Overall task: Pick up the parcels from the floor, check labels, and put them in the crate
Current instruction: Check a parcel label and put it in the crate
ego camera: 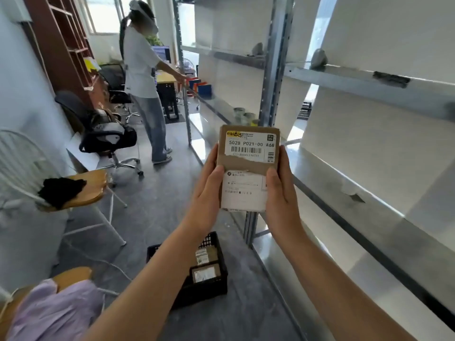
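I hold a small brown cardboard parcel (248, 163) up at chest height, its face with white shipping labels and a barcode turned toward me. My left hand (208, 190) grips its left edge, thumb on the front. My right hand (279, 193) grips its right edge the same way. Below, on the grey floor, stands a black plastic crate (216, 286) partly hidden by my left forearm. Inside it lie two brown labelled parcels (205, 271).
A metal shelving rack (270, 70) runs along the right side. A wooden-seat chair (83, 188) with a black cloth and office chairs (108, 139) stand left. Another person (145, 77) stands at the far end of the aisle. Purple fabric (54, 311) lies at bottom left.
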`<move>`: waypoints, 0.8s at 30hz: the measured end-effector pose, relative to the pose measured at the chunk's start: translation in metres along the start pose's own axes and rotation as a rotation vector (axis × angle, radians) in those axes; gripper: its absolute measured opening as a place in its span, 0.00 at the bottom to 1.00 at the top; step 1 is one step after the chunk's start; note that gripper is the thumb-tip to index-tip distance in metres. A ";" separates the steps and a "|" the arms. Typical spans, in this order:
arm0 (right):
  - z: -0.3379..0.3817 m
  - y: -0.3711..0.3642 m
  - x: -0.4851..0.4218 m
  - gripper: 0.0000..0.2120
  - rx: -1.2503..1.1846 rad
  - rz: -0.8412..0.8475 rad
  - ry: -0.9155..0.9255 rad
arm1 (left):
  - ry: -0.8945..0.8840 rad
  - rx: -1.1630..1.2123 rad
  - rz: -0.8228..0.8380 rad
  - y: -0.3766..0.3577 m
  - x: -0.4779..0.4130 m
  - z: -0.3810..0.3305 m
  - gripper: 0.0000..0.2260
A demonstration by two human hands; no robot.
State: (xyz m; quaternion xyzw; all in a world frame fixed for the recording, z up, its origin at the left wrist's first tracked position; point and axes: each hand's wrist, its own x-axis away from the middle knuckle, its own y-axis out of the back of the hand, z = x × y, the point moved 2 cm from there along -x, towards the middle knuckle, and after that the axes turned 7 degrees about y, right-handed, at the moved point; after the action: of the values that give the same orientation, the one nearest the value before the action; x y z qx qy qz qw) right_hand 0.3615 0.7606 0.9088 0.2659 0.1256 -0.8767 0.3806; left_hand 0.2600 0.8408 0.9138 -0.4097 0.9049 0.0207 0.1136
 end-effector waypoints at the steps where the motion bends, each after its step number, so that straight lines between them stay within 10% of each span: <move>1: -0.006 -0.006 -0.005 0.23 -0.001 0.037 -0.001 | -0.006 -0.018 -0.032 0.006 -0.003 0.002 0.25; 24: -0.204 -0.270 -0.089 0.23 -0.054 0.287 -0.338 | 0.301 0.004 -0.258 0.279 -0.150 0.138 0.25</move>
State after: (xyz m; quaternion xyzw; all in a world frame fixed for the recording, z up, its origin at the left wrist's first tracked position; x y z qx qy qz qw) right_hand 0.2892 1.0836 0.7951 0.1201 0.0443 -0.8420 0.5240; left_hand 0.1739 1.1545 0.7977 -0.5203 0.8518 -0.0574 -0.0205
